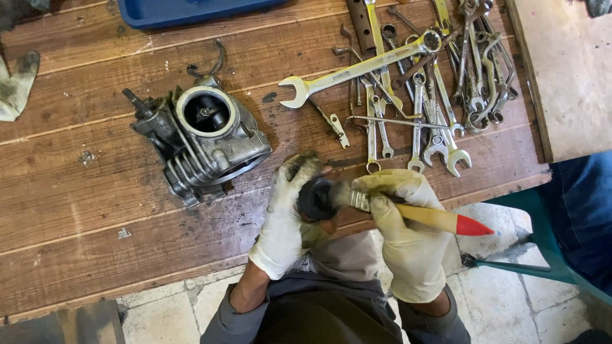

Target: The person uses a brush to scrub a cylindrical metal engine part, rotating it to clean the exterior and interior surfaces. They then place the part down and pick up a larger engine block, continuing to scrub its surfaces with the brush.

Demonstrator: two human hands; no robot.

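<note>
Nearest the camera, the person's grey sleeves and two gloved hands come up from the bottom edge. The left hand, in a soiled pale glove, is clenched around a small round black part, held just off the near edge of the wooden plank table. The right hand, in a yellowish glove, grips a paintbrush with a pale wooden handle and red tip; its bristles rest against the black part, and the handle points right, out over the tiled floor.

Beyond the hands to the left, well apart from them, a grimy grey metal engine cylinder with cooling fins and a round bore sits on the table, its opening facing up. A dark bent metal hook lies just behind it.

To the right and farther away, a large silver open-ended spanner lies slanted across the planks, its upper end overlapping a heap of smaller spanners and metal tools. A small flat metal piece lies between the spanner and the hands.

At the far edge a blue plastic tray is partly in view. A dirty cloth lies at the far left. A pale board covers the far right corner, and below it a green plastic chair stands beside someone's blue-clad leg.
</note>
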